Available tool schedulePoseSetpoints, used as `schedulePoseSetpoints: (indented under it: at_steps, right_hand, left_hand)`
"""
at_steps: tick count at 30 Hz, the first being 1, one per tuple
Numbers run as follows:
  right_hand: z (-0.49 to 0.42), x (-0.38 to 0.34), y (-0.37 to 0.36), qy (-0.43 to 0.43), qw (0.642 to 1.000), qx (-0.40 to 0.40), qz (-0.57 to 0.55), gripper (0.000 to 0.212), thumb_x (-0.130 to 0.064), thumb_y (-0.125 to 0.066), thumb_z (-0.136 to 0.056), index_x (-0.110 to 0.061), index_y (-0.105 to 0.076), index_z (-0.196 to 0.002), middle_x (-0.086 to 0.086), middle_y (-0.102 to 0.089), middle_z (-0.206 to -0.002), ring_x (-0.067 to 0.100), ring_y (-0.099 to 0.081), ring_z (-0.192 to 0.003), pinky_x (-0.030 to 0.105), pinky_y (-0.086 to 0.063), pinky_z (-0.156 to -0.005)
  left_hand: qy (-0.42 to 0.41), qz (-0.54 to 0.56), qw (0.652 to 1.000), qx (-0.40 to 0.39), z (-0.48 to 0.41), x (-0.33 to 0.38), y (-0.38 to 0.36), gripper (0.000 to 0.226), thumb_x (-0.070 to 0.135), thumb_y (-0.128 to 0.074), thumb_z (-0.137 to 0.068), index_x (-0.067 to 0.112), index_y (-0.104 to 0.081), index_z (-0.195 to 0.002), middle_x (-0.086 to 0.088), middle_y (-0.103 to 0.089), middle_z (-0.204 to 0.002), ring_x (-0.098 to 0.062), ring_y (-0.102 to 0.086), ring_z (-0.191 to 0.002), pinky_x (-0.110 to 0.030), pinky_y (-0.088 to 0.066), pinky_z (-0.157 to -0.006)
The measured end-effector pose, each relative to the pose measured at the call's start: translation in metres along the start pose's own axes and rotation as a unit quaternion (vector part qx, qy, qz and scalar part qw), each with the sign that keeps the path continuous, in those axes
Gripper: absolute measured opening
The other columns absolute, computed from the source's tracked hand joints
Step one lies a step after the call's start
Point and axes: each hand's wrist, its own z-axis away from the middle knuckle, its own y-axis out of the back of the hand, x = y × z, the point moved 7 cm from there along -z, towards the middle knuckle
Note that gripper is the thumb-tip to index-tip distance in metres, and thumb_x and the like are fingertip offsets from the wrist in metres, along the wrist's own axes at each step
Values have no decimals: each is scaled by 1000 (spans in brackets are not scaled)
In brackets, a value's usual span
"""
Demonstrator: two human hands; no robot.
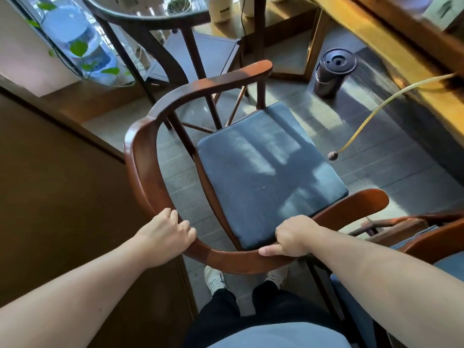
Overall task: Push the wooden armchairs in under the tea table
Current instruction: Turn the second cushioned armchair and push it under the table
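While both hands grip the curved back rail of the armchair [160, 187], the chair stands clear of the table [391, 33], which runs along the far right edge. On the left, the left hand [167, 232] is closed over the rail, fingers curled across its top. Further right, the blue seat cushion [268, 172] faces away toward the far right, so the chair's front-to-back line points roughly at the table edge. The right hand [292, 237] wraps the same rail, thumb pressed along the near side. The right hand lies closer to the table side, so the push likely goes forward and rightward. A dark bin [334, 71] and a yellow hose [376, 114] sit on the floor between chair and table. A second armchair [426, 237] is cut off at the right edge; the table's underside is hidden.
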Motion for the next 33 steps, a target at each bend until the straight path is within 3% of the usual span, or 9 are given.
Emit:
schedulePoseSetpoints:
  at_steps: [5, 10, 15, 19, 23, 27, 30, 33]
  right_hand:
    - [12, 23, -12, -16, 1000, -9, 3, 96, -92, -8, -71, -15, -65, -80, 3, -63, -81, 25, -54, -73, 38, -41, -67]
    - [17, 38, -24, -7, 1000, 28, -12, 113, -98, 9, -51, -18, -66, -77, 2, -66, -80, 26, -61, -77, 38, -46, -67]
    - [27, 58, -35, -8, 999, 44, -21, 117, -98, 12, -49, -19, -67, -81, 2, -69, -85, 26, -63, -82, 38, -48, -71]
    - [38, 74, -41, -16, 1000, 20, -3, 102, -95, 0, -63, -17, -64, -81, 2, -69, -91, 26, -63, -86, 36, -42, -66]
    - [42, 84, -43, -28, 1000, 6, -5, 100, -96, 0, -62, -21, -65, -79, -3, -66, -80, 22, -57, -73, 34, -39, -62]
    - [48, 84, -41, -60, 997, -11, -52, 81, -94, -17, -70, -25, -59, -78, -7, -61, -76, 18, -52, -70, 34, -39, -64]
    - [55, 70, -35, -65, 995, -6, -73, 66, -86, -23, -79, -28, -54, -89, -3, -66, -98, 19, -57, -88, 37, -42, -80]
    - [53, 44, -22, -71, 989, 43, -125, 81, -88, -20, -74, -28, -58, -114, -6, -62, -115, 19, -56, -107, 39, -43, -89]
  left_hand:
    - [-7, -1, 1000, -2, -20, 16, 7, 20, 13, -39, -90, 7, -56, -98, -14, -63, -86, -39, -61, -78, -49, -47, -73]
    - [-9, 1, 1000, -12, -37, 23, 15, 19, 10, -39, -89, 6, -55, -97, -14, -62, -85, -41, -61, -81, -49, -46, -74]
    - [-21, 4, 1000, -14, -55, 31, 29, 18, 12, -41, -90, 7, -57, -98, -12, -63, -85, -39, -61, -80, -47, -47, -73]
    - [-42, -4, 999, -17, -69, 43, 44, 21, 20, -42, -94, 6, -56, -100, -12, -62, -85, -36, -58, -74, -44, -48, -69]
    - [-39, -9, 999, -15, -77, 45, 53, 24, 25, -43, -96, 10, -54, -112, -10, -62, -97, -33, -56, -81, -40, -45, -69]
    - [-40, 25, 999, 16, -66, 31, 55, 29, 26, -50, -92, 16, -52, -119, -6, -63, -109, -29, -56, -97, -43, -46, -82]
    - [-54, 28, 995, 74, -51, 1, 55, 32, 25, -55, -87, 17, -57, -119, -5, -66, -111, -29, -57, -105, -47, -41, -97]
    - [-75, 35, 987, 134, -38, -34, 57, 35, 24, -66, -79, 16, -63, -113, -8, -67, -112, -31, -58, -109, -51, -37, -103]
